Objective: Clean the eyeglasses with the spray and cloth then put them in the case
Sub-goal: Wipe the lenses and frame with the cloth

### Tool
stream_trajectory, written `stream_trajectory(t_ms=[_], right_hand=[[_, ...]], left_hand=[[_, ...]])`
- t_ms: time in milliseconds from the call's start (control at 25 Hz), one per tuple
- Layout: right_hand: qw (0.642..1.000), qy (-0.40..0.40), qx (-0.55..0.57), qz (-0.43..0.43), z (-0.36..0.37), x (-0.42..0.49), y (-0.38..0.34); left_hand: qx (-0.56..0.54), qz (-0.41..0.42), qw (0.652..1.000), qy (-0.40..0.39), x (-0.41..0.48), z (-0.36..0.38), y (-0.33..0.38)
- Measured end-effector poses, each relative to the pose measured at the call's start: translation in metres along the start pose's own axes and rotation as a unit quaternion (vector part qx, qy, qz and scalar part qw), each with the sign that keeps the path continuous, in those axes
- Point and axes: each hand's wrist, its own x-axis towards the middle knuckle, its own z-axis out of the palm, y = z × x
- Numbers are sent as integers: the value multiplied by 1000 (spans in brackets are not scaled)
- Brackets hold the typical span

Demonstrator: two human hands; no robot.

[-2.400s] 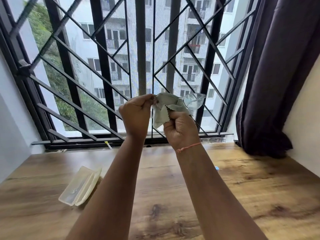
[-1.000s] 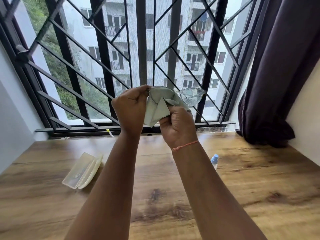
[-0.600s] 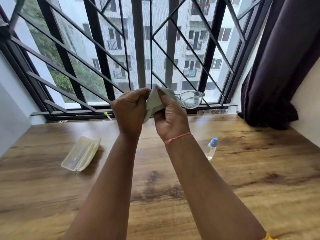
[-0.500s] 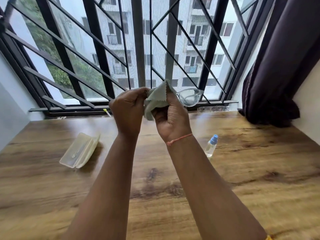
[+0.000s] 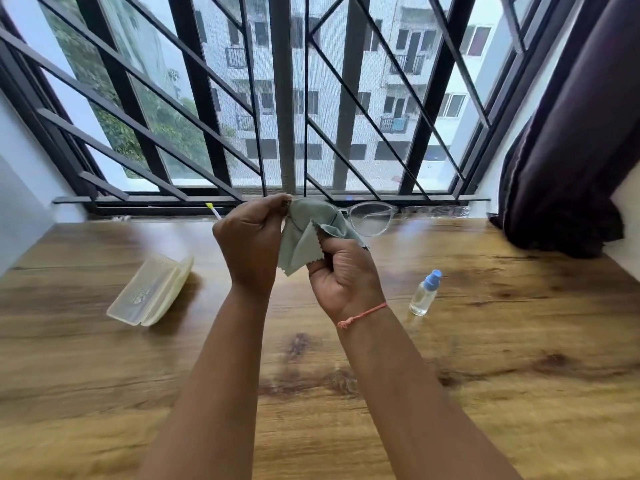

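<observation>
Clear-framed eyeglasses (image 5: 370, 219) are held up above the wooden table (image 5: 485, 358). My left hand (image 5: 251, 242) pinches their left end. A pale green cloth (image 5: 308, 237) is wrapped over the left lens, which it hides, and my right hand (image 5: 344, 271) grips the cloth there. The right lens sticks out bare to the right. A small clear spray bottle (image 5: 424, 294) with a blue cap stands on the table right of my right wrist. The translucent yellowish case (image 5: 152, 289) lies open at the left.
A barred window (image 5: 284, 98) with a black sill runs along the table's far edge. A dark curtain (image 5: 571, 150) hangs at the right, its bunched end resting on the table corner. A small yellow-tipped stick (image 5: 213, 210) lies by the sill.
The view has tilted down, so more table, the bottle and the case show. Both hands with glasses and cloth sit lower against the window; the right hand keeps shifting the cloth over the left lens.
</observation>
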Motion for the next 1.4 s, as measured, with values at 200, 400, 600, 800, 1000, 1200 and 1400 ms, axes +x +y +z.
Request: stream_trajectory(t_ms=[200, 400, 600, 800, 1000, 1200, 1400], right_hand=[[999, 8, -37, -13, 6, 6, 13], [999, 22, 18, 21, 8, 11, 17], [998, 40, 46, 20, 0, 14, 19], [999, 39, -8, -1, -1, 13, 43], [998, 47, -34, -25, 6, 17, 58], [996, 93, 9, -9, 5, 24, 59], [998, 64, 26, 6, 2, 28, 58]], left_hand=[[-20, -11, 1000, -12, -16, 0, -6], [0, -19, 1000, -2, -14, -8, -23], [-2, -16, 1000, -4, -10, -15, -35], [2, -32, 999, 2, -12, -16, -44], [8, -37, 999, -3, -18, -19, -49], [6, -23, 1000, -17, -17, -23, -58], [20, -34, 999, -12, -8, -24, -69]])
